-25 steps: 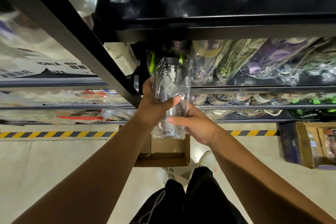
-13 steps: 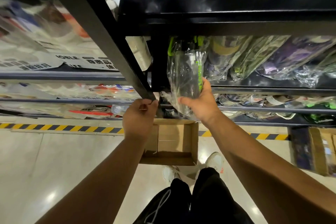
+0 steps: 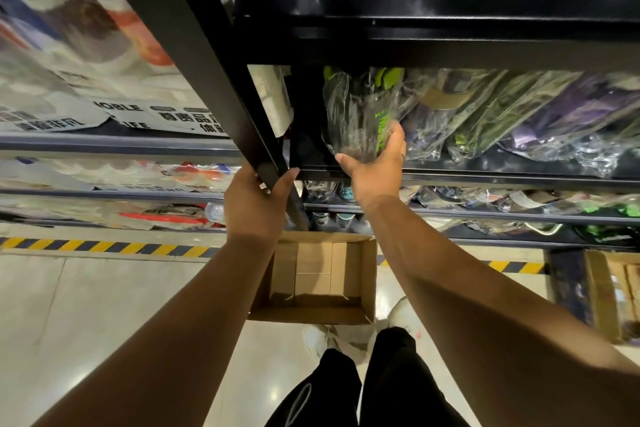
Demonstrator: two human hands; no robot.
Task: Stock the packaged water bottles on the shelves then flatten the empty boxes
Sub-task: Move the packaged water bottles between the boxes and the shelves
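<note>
Two hands at a black rack, one bottle at the shelf front

Two containers stand on the floor. Cardboard box (image 3: 370, 274), open-topped, directly below the hands and close to the rack's foot: only its bare cardboard bottom and inner flaps show inside. Second box (image 3: 596, 295), at the right edge beside the rack: open, contents too blurred to name.

Right hand (image 3: 375, 175): thumb and fingers wrapped around the base of the packaged water bottle (image 3: 360, 114), a clear bottle with green trim in a crinkled transparent bag. Its lower end is at the front lip of the middle shelf (image 3: 502, 178). Its top leans back into the bay, at the left end of the row.

Bagged bottles (image 3: 526, 114), purple and green, lie tilted side by side to its right on the same shelf. The nearest appears to touch it.

Left hand (image 3: 254, 206): fingers and thumb clasped around the upright post (image 3: 207, 62), just left of that bay.

Upper shelf (image 3: 450, 42): more clear bags on top. Lower shelves (image 3: 467, 215): further bagged goods. Striped tape (image 3: 104, 247), yellow and black, runs along the floor by the rack's foot.
</note>
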